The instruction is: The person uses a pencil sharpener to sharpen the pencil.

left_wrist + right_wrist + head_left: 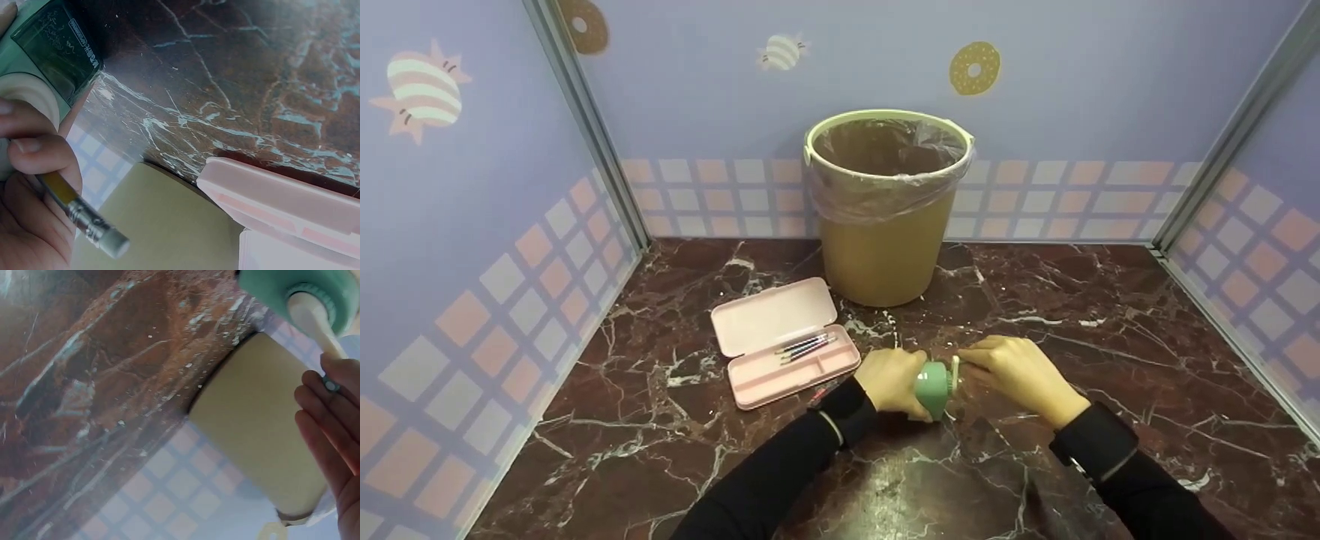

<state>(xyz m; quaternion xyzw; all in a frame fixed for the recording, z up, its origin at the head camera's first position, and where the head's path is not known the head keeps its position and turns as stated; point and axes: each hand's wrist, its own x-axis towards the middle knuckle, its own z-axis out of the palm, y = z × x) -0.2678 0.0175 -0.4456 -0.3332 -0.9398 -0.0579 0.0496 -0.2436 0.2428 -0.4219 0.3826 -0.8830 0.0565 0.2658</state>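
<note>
A green crank pencil sharpener lies between my hands, its dark see-through drawer showing in the left wrist view. My left hand grips the sharpener from the left. Its curled fingers also hold a pencil, eraser end outward, close against the sharpener's pale round front; the pencil's other end is hidden. On the opposite side, my right hand pinches the end of the cream crank handle between thumb and fingers. Left of the sharpener is an open pink pencil case with several pencils in it.
Behind the sharpener stands a tall tan bin lined with a clear bag. Patterned panels enclose the dark marbled tabletop at the back and sides. A small red item lies by the case's front edge.
</note>
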